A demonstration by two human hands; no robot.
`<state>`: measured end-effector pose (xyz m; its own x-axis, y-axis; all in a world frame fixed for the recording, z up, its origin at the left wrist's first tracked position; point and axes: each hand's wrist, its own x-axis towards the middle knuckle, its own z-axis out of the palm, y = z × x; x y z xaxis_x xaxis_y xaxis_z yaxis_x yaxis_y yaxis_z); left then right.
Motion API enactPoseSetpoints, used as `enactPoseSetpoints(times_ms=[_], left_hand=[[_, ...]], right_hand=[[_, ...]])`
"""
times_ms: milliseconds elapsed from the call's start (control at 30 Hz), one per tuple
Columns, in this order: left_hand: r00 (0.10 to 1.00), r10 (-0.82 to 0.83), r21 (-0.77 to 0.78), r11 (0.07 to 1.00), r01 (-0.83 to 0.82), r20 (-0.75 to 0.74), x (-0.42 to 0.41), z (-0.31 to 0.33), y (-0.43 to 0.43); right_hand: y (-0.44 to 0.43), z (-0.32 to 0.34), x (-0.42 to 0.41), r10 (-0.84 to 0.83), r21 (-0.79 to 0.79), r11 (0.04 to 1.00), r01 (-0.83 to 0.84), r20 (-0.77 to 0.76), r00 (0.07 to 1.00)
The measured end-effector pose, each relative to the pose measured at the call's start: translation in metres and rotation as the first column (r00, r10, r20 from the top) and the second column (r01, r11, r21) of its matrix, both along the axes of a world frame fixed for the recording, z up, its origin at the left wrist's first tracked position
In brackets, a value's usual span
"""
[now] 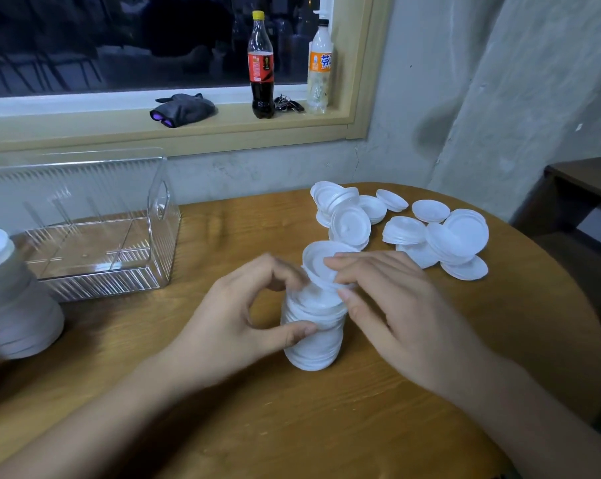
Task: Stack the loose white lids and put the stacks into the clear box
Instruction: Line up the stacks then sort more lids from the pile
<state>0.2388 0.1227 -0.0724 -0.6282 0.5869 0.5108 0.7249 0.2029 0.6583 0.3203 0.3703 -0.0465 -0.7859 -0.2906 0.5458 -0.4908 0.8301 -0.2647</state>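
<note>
A stack of white lids (313,333) stands on the wooden table (326,426) in front of me. My left hand (237,319) grips the stack's side, thumb low and fingers near the top. My right hand (389,305) pinches a single white lid (318,262) that sits tilted over the stack's top. Several loose white lids (430,233) lie in a pile at the far right of the table. The clear box (85,229) stands at the left rear with nothing visible inside it.
Another tall stack of white lids (12,299) stands at the left edge, in front of the clear box. On the window sill are a cola bottle (261,63), an orange drink bottle (320,67), keys and a dark cloth (181,108). A dark shelf (582,202) stands at the right.
</note>
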Motion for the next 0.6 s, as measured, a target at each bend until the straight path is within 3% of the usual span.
enactPoseSetpoints(times_ms=[133,367,600], left_hand=[[0.987,0.057,0.194,0.977,-0.086,0.149,0.002,-0.018,0.005],[0.964,0.046,0.038,0.998,-0.058,0.26,0.007,-0.025,0.013],[0.943,0.054,-0.002,0.998,-0.056,0.328,0.012,-0.027,0.02]], right_hand=[[-0.007,-0.003,-0.001,0.017,0.058,0.998,-0.018,0.018,1.0],[-0.012,-0.01,0.001,0.003,0.149,0.989,-0.013,0.067,0.998],[-0.019,-0.02,0.009,0.026,0.107,0.994,-0.034,0.075,0.997]])
